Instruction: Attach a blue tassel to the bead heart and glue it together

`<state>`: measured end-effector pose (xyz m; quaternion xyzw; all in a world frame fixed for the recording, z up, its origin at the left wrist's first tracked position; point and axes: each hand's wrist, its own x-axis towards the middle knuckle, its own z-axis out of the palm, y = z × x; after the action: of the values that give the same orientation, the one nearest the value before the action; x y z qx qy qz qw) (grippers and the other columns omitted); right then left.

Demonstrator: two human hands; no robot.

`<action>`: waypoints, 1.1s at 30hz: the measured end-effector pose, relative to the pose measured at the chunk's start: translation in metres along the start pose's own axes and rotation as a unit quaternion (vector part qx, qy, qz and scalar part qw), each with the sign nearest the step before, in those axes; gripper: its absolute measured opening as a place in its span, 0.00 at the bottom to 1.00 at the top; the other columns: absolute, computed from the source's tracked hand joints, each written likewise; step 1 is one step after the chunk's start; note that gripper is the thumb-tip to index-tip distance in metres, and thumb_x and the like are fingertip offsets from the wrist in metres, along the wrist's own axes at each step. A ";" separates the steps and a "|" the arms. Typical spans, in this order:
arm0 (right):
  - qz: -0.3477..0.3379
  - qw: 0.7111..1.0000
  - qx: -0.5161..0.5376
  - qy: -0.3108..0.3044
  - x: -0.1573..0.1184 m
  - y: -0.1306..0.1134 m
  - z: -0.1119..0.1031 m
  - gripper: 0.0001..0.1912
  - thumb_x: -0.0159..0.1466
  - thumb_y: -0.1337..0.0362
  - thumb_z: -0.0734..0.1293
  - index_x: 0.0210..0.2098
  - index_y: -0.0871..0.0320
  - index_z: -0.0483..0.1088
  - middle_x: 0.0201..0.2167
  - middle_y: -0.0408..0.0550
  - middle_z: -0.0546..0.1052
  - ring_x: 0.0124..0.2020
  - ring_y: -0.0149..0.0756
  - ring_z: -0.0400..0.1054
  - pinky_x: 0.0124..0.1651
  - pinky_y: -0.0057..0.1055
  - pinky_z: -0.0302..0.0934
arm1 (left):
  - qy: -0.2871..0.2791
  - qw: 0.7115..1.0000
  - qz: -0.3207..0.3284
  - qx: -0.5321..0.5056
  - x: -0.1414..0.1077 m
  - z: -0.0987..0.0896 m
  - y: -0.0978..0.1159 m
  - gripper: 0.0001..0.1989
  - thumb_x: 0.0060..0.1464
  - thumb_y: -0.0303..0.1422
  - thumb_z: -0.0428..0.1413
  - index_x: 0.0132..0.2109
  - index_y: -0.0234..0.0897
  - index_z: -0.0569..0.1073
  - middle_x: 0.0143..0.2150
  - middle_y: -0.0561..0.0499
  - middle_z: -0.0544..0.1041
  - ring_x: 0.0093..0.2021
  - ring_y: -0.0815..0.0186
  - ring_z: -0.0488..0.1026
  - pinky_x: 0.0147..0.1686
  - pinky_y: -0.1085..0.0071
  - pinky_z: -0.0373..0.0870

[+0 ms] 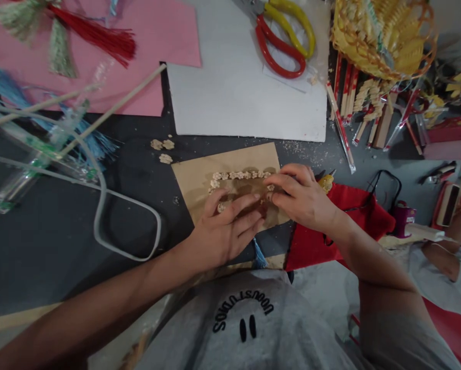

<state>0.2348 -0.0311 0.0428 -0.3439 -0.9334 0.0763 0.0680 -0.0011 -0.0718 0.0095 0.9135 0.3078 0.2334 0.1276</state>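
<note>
A brown sheet of card [194,177] lies tilted on the dark table, and small pale flower-shaped pieces [240,175] form a row along its upper part. The row turns down at its left end. My left hand [226,228] rests over the card with its fingers spread, hiding part of the pieces. At the card's right side, my right hand [305,198] pinches a small flower-shaped piece [270,188] between thumb and forefinger. A few loose flower-shaped bits [166,158] lie on the table to the left.
Above the card is a white board [246,103] with red-and-yellow-handled scissors [282,36]. A yellow woven basket [344,36] and wrapped sticks [340,126] are at right, near a red cloth [311,246]. Left are pink paper [176,36], tassels [107,43] and a grey cable [99,205].
</note>
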 end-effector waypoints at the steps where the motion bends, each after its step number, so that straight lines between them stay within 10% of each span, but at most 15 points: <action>1: -0.001 1.000 -0.001 0.001 0.000 0.000 0.000 0.09 0.70 0.67 0.66 0.34 0.55 0.75 0.50 0.46 0.77 0.54 0.44 0.60 0.53 0.42 0.59 | -0.001 1.000 -0.003 -0.001 0.000 0.000 0.000 0.10 0.66 0.28 0.54 0.47 0.45 0.79 0.50 0.58 0.82 0.60 0.65 0.69 0.74 0.55 0.35; 24: 0.049 0.997 0.048 0.036 -0.005 0.006 -0.006 0.09 0.69 0.65 0.67 0.48 0.56 0.75 0.48 0.52 0.77 0.53 0.45 0.63 0.54 0.45 0.65 | -0.011 1.000 0.017 0.023 -0.005 0.003 0.001 0.12 0.66 0.28 0.54 0.51 0.46 0.76 0.52 0.58 0.82 0.61 0.62 0.71 0.74 0.50 0.42; 33: 0.141 0.988 -0.028 0.055 -0.017 -0.009 -0.012 0.08 0.70 0.68 0.65 0.39 0.57 0.77 0.39 0.48 0.81 0.43 0.40 0.68 0.46 0.39 0.63 | -0.039 0.999 0.003 0.032 -0.003 -0.013 -0.003 0.12 0.66 0.30 0.54 0.52 0.51 0.76 0.55 0.62 0.81 0.61 0.62 0.71 0.73 0.55 0.40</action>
<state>0.2435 -0.0480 0.0547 -0.4777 -0.8722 0.0401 0.0978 -0.0112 -0.0700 0.0181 0.9265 0.3070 0.1881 0.1095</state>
